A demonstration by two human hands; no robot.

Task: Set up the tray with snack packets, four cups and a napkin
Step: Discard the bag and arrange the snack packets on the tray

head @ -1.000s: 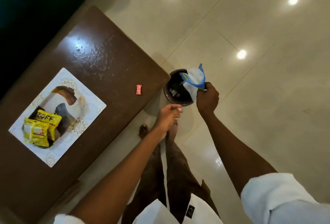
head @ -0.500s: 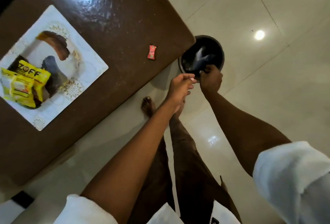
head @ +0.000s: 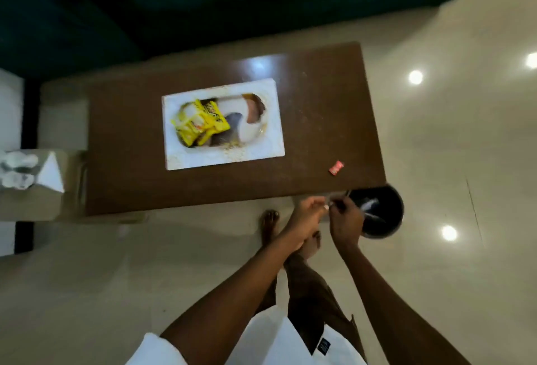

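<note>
Table (head: 319, 120): brown, glossy — white tray (head: 273, 146) with yellow snack packets (head: 200, 123).
Floor (head: 450, 146): pale tiles, dark bin (head: 386, 213).
My left hand (head: 305, 219), right hand (head: 345, 222): grip unclear — blurred.

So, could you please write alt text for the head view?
Both hands, left and right, meet over a dark bin on the floor by a brown table. On the table: a white tray with yellow packets, and a red wrapper.

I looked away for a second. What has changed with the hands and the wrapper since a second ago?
The right hand let the white-and-blue wrapper drop into the dark bin. The left hand stayed beside it. The yellow packets on the tray and the red sweet lie as before.
</note>
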